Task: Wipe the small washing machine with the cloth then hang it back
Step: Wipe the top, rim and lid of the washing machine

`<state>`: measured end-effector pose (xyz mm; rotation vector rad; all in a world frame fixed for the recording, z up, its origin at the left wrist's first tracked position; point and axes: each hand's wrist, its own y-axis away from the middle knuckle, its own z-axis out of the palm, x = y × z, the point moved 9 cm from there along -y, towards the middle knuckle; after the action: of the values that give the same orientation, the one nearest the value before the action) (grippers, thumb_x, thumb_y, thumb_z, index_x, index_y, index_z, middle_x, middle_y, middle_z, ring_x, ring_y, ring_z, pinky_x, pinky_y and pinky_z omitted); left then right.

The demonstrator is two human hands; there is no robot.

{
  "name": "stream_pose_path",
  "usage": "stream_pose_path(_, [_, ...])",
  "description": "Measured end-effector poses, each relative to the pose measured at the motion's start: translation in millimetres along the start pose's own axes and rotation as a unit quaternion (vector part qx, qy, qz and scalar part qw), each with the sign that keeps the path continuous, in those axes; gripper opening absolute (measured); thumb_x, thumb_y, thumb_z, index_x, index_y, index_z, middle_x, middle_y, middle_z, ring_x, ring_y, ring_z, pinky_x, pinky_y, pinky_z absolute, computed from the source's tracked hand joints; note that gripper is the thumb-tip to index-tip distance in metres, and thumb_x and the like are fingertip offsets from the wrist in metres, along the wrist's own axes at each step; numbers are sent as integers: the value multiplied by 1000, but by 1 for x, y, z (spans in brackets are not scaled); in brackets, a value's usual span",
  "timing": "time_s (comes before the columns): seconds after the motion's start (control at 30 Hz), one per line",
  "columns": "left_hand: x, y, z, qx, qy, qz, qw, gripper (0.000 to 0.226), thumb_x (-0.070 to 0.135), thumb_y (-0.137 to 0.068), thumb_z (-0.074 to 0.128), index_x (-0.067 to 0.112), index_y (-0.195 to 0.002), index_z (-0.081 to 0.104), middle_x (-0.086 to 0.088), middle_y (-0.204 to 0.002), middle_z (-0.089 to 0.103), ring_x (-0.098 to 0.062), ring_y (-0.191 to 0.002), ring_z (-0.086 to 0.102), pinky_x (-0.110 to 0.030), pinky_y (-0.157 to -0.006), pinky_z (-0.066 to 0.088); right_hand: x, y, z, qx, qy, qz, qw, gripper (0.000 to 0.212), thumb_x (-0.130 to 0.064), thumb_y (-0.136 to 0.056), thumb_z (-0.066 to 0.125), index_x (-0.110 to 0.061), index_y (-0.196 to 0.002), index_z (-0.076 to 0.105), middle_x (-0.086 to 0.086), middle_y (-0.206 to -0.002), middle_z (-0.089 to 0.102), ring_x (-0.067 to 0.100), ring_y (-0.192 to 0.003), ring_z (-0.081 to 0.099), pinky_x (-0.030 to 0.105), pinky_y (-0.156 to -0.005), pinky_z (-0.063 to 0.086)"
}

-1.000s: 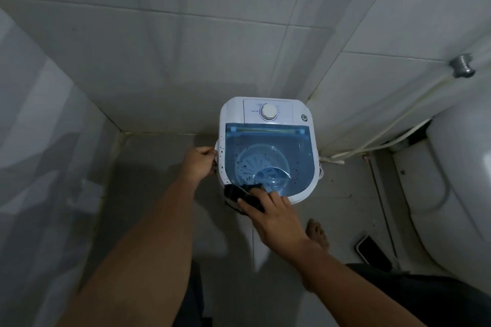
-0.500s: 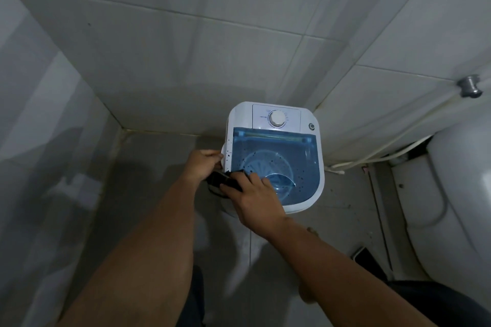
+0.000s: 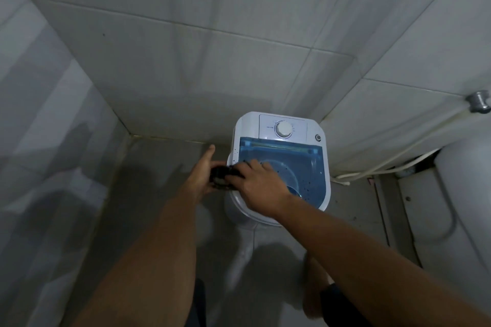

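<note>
1. The small white plastic washing machine [image 3: 281, 164] with a translucent blue lid stood on the floor against the tiled wall
2. The right hand [image 3: 259, 184] pressed the dark crumpled cloth [image 3: 221, 176] on its left edge, fingers curled over it
3. The left hand [image 3: 200, 175] touched the cloth, fingers loosely extended

Single view only, worn on the head, wide-angle, aimed forward and steeply down into a tiled corner. Looks from standing height onto the top of the small washing machine [image 3: 281, 162], set a little right of frame centre, near enough to show its dial [image 3: 283, 129]. Both forearms enter from the bottom edge and converge at mid-frame, left hand [image 3: 200, 176] and right hand [image 3: 259, 187] meeting at the machine's left rim. Wall tiles [image 3: 239, 34] fill the upper half, bent by the lens; floor [image 3: 148, 194] lower left; white fixture [image 3: 465, 207] cut off at the right edge.
</note>
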<state>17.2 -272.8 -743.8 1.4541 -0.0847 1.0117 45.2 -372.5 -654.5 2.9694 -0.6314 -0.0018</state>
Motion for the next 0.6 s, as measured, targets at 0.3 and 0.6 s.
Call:
stream_pose_path(0.3, [-4,0,-9,19,7,-9,1000,102,91,-72,29,9,-115,71,-13,-114,73,-30,-110,65,-49,-102,48,58,-43,-13,9,15,30,999,51,-21,-87,64,-27,-137,58,10,-130,56,36,-109,54,46,-85,46])
stream_pose_path(0.6, [-4,-1,-3,0,36,-9,999,107,93,-71,23,6,-106,73,-16,-104,76,-33,-103,70,-46,-95,53,28,-6,4,55,-82,7,995,47,-22,-89,63,-27,-136,59,11,-130,58,35,-104,55,45,-81,47])
